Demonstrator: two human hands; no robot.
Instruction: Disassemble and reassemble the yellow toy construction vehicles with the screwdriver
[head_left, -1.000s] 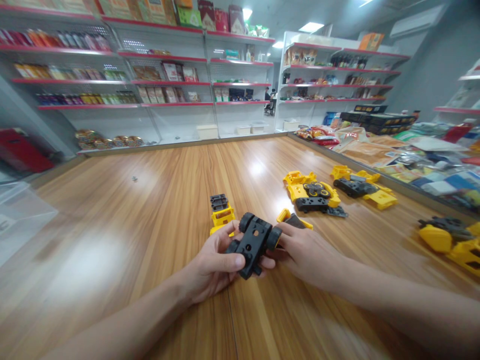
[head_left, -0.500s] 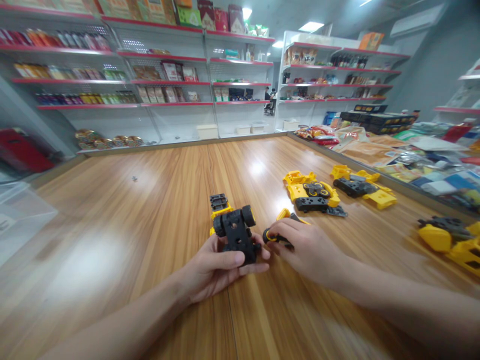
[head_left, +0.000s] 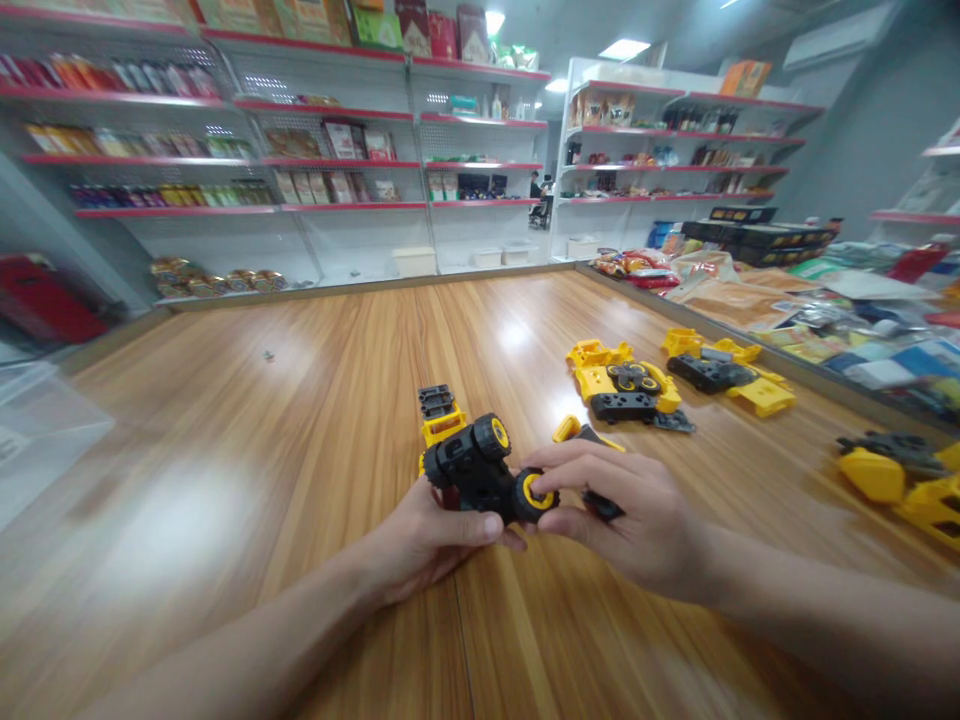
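The black chassis (head_left: 477,480) is clasped by the left grip (head_left: 442,530), thumb on top; its wheel (head_left: 541,502) is pinched by the right grip (head_left: 630,510), fingers bent. Leftward and beyond both grips, room is offered by the worktop (head_left: 300,410), bounded by a raised edge (head_left: 360,290).

Wheel (head_left: 532,502) brought against black chassis (head_left: 478,482); chassis tilted.

We lose part of the black chassis (head_left: 480,485) behind the left grip (head_left: 435,535); the right edge cuts off a yellow toy piece (head_left: 927,498).
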